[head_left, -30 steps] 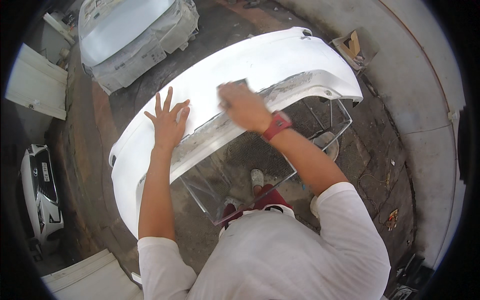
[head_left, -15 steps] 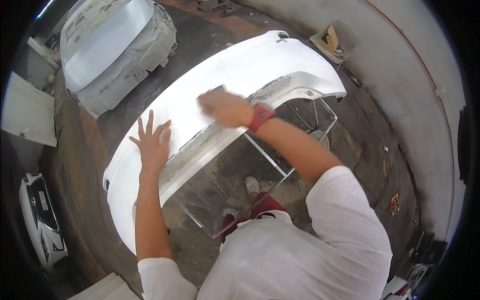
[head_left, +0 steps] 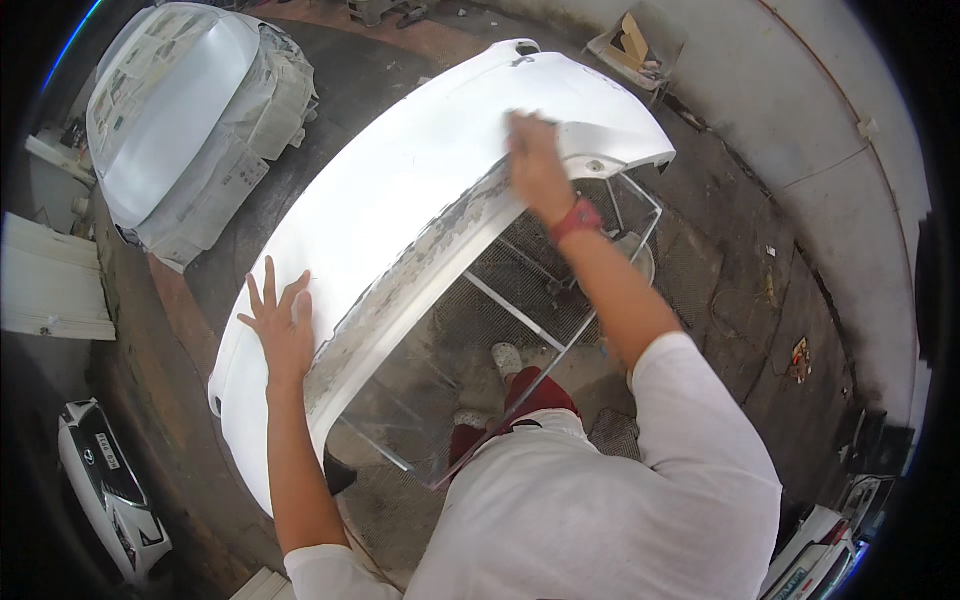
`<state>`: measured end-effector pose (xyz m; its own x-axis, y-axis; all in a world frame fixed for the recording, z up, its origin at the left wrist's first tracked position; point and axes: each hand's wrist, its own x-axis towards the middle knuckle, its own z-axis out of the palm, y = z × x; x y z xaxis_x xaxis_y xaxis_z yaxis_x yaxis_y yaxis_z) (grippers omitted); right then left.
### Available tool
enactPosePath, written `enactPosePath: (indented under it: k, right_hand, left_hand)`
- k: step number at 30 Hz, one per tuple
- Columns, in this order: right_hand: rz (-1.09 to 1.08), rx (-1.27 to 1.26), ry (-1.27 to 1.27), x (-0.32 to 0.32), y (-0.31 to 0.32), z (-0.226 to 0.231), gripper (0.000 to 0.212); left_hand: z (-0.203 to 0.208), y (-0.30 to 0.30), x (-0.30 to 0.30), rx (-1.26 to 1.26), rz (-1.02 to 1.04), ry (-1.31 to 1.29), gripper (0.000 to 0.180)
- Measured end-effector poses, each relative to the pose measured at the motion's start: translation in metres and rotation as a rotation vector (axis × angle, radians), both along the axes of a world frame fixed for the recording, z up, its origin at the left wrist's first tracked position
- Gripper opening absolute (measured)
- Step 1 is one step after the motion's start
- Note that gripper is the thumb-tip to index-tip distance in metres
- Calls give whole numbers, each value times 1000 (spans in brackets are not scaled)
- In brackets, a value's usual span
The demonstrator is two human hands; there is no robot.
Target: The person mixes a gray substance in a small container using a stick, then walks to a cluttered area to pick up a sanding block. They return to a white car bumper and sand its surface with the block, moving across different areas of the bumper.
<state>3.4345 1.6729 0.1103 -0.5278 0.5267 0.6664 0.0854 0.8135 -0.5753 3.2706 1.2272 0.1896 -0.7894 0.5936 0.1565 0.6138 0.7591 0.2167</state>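
A white car bumper lies across a metal frame stand in front of me, with grey, patchy bare areas along its near lower edge. My left hand rests with fingers spread on the bumper's left part. Over the right part, my right hand presses against the white surface, just above the patchy strip; motion smears it. A small dark edge shows at its fingertips, apparently a piece of sandpaper, mostly hidden under the hand. On that wrist is a red watch.
At the back left stands a car panel masked with paper and plastic. A white front bumper with a grille lies at lower left. A box of scraps sits by the grey wall at the back right.
My right hand has swept to the right and farther along the bumper. The left hand stays spread on the bumper, and the whole view has shifted slightly.
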Motion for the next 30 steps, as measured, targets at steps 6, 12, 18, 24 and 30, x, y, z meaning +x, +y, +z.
enactPosePath:
  k: [6, 12, 18, 24, 30]
  right_hand:
    - [-525, -395, 7, -27, 34, -14, 67]
    - [-185, -479, 155, -19, -77, -12, 75]
    - [-455, -541, 197, -38, -8, -19, 73]
    - [-531, -558, 289, -10, 28, -2, 73]
    - [-65, -946, 202, -25, -181, 37, 74]
  left_hand:
    - [-1, 21, -1, 11, -69, -10, 36]
    - [-2, 4, 3, -43, -35, -9, 36]
    - [-8, 16, -1, -16, -88, -12, 37]
    - [-1, 6, 1, -20, -67, -11, 40]
    - [-5, 5, 2, -15, -59, -14, 42]
